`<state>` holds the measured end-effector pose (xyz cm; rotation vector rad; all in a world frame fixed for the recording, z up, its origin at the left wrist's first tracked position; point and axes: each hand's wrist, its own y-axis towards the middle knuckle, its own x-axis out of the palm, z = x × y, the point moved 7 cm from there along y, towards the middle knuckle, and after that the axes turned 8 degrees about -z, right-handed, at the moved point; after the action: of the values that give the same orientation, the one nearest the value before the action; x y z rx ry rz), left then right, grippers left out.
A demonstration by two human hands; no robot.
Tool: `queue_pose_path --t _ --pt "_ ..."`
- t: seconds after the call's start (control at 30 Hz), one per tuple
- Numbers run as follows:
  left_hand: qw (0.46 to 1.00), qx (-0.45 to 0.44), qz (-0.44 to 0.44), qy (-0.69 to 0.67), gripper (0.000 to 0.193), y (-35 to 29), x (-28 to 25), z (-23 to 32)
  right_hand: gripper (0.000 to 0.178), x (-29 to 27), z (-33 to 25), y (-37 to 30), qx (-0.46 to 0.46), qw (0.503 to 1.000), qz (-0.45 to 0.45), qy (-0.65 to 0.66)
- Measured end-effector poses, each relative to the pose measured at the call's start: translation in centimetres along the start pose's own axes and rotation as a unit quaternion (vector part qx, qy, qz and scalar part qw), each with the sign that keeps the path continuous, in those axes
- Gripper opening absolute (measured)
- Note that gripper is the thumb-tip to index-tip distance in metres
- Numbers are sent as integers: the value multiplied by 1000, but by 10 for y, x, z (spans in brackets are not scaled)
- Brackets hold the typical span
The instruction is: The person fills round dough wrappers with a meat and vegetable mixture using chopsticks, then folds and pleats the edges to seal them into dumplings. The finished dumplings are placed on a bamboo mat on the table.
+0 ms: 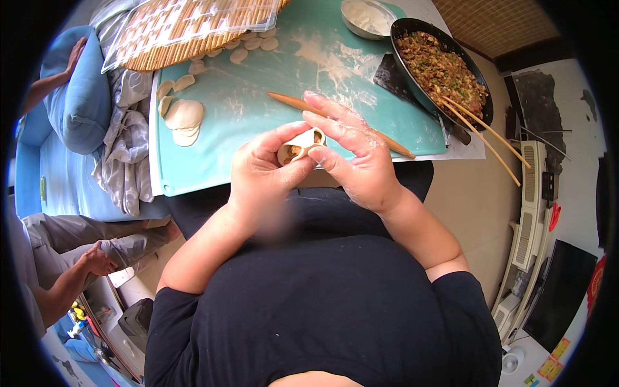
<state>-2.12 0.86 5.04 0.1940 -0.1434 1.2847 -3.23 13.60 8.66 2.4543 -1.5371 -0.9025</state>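
Between my two hands, above the near edge of the mat, is a dumpling (300, 147) with its wrapper folded over and brown-green filling showing at both open ends. My left hand (265, 169) grips its left side between thumb and fingers. On the right, my right hand (358, 152) pinches the wrapper with thumb and forefinger, its other fingers stretched out and floury. Behind the hands a wooden rolling pin (394, 146) lies slantwise, partly hidden by my right hand. A small stack of round dough wrappers (185, 115) lies to the left.
A teal mat (213, 158) covers the table, dusted with flour. At the far right stand a black pan of filling (445, 68) with chopsticks (488, 132) across it and a bowl of flour (367, 17). A woven tray (193, 32) lies far left. Another person's legs (97, 242) are at left.
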Motion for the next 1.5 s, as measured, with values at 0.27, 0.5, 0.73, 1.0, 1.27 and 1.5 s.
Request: queue_pose_path --t 0.27,0.5,0.73,1.0,1.27,1.5 --pt "996 7 -4 84 39 -2 0 3 28 0 -4 2 -65 997 -5 -43" --pt "995 -28 -28 95 36 0 4 7 23 -5 -11 1 -106 991 5 -85" --pt "995 -69 -43 57 31 1 5 1 20 -7 -24 1 -148 974 19 -171" --pt "985 -111 -114 63 34 2 11 4 18 -9 -33 -4 -196 961 56 -185" --pt "991 -49 -63 -105 35 6 13 1 16 -14 -13 -5 -138 971 86 -178" --pt "976 34 -101 189 34 16 6 24 55 18 26 -9 186 869 -55 455"
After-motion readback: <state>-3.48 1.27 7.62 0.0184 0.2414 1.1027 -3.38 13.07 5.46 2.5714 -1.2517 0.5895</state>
